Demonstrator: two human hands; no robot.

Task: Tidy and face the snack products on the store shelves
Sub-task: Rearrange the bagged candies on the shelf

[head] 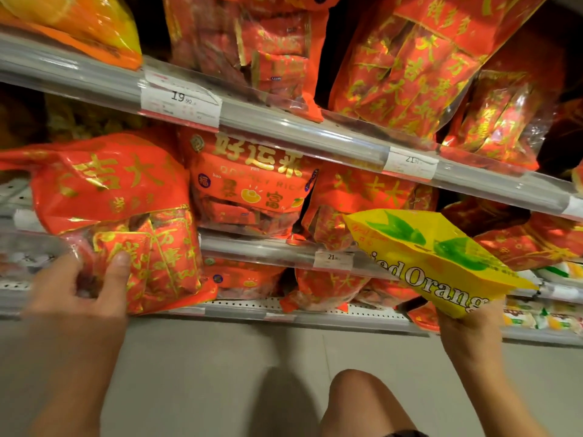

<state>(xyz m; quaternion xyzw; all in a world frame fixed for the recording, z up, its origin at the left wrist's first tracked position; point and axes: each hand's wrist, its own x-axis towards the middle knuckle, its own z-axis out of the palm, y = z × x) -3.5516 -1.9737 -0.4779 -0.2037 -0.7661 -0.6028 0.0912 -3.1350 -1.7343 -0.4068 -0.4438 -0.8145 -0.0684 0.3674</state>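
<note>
Yellow plastic fills the lower right of the frame, where the right hand [470, 326] grips the bottom edge of a yellow bag [438, 260] printed with green leaves and white lettering about dried orange, fingers curled behind it and the bag tilted up toward the shelves. At lower left the left hand [79, 288] pinches the clear lower corner of a large red bag [120, 200] with gold characters, thumb pressed on its front and fingers tucked behind; this bag leans out past the edge of the middle shelf [258, 249]. Just right of it, at centre frame, a red packet with an orange picture [249, 184] stands facing forward, and more red bags crowd beside it. A price tag [332, 259] sits on that shelf's rail, touching the yellow bag's upper left edge. Above, the upper shelf rail [299, 130] carries a larger price label [181, 100] at upper left, with red and gold bags stacked on it. A bare knee [362, 402] shows at the bottom over grey floor [220, 373].
</note>
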